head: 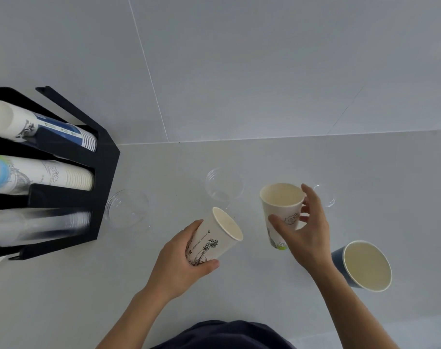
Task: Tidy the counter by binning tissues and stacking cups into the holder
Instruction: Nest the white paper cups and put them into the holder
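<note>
Far left on the tabletop [239,285], the black holder [102,172] carries stacked cups. Your left hand [181,263] has its grip closed around a tilted white cup [214,235]. Your right hand [305,230] wraps thumb and fingers around an upright paper cup [281,205]. A blue cup [365,265] stands just right.

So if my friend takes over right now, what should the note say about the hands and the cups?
Left hand: holds a white printed paper cup, tilted, off the counter.
Right hand: fingers around a second white paper cup, upright; whether it is lifted is unclear.
Loose on the counter: a blue paper cup on the right and three clear plastic cups.
Black cup holder on the left already has three rows of stacked cups.
No tissues in view.
Left: put both held cups and the four loose ones into the holder.
</note>
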